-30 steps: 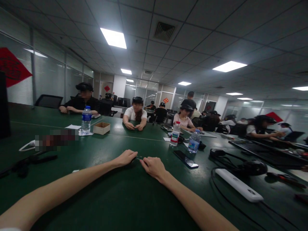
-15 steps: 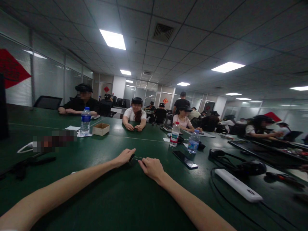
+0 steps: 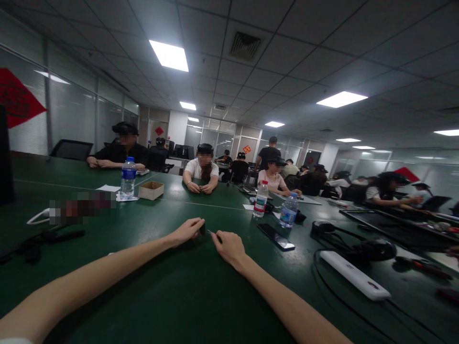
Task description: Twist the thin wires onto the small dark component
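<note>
Over the green table (image 3: 172, 306), my left hand (image 3: 187, 231) is closed around a small dark object (image 3: 202, 228) whose kind I cannot make out. A short way to its right, my right hand (image 3: 230, 246) is closed, with thumb and index finger pinched. A thin pale sliver (image 3: 209, 231) shows at those fingertips, pointing toward the dark object. How far it runs into the right hand is hidden by the fingers. The two hands are close together but do not touch.
Right of my hands lie a phone (image 3: 276, 237), a white power strip (image 3: 353, 274) and black headphones (image 3: 373, 248). Two bottles, one red-capped (image 3: 260, 199) and one blue-capped (image 3: 289, 211), stand behind the phone. A small box (image 3: 151, 191) and another bottle (image 3: 128, 179) stand left. Several people sit around.
My hands have shifted slightly to the right. The dark object in my left hand has turned more upright, and less of the thin piece shows between the hands.
</note>
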`<move>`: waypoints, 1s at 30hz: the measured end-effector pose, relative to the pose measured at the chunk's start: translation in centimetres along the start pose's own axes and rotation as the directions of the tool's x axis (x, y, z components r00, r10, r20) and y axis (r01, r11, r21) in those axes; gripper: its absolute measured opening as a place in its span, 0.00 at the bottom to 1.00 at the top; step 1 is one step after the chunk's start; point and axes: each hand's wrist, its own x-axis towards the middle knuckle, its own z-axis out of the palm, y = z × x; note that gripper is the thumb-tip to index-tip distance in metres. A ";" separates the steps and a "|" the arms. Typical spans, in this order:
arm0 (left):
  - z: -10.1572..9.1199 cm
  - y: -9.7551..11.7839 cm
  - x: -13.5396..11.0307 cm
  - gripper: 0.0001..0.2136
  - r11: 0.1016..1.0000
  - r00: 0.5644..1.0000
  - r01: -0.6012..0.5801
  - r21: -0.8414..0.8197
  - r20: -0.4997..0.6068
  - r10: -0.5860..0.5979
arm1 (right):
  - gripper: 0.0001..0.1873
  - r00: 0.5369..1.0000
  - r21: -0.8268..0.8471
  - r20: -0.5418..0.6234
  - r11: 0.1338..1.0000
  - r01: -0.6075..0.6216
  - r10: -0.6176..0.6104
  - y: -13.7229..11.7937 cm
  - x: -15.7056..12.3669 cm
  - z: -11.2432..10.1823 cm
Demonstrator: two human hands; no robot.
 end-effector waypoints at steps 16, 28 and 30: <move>-0.2 -0.1 -0.4 0.24 0.999 1.000 -0.011 -0.041 0.004 0.011 | 0.26 0.993 -0.030 0.033 0.993 -0.112 0.113 0.1 0.1 0.3; -0.2 0.3 -0.5 0.22 0.999 1.000 -0.018 -0.041 -0.018 0.017 | 0.27 0.994 -0.025 0.023 0.994 -0.105 0.106 0.2 0.1 0.6; -0.2 0.3 -0.6 0.23 0.999 1.000 -0.016 -0.052 -0.008 0.016 | 0.27 0.993 -0.014 0.028 0.994 -0.110 0.110 0.2 0.1 0.5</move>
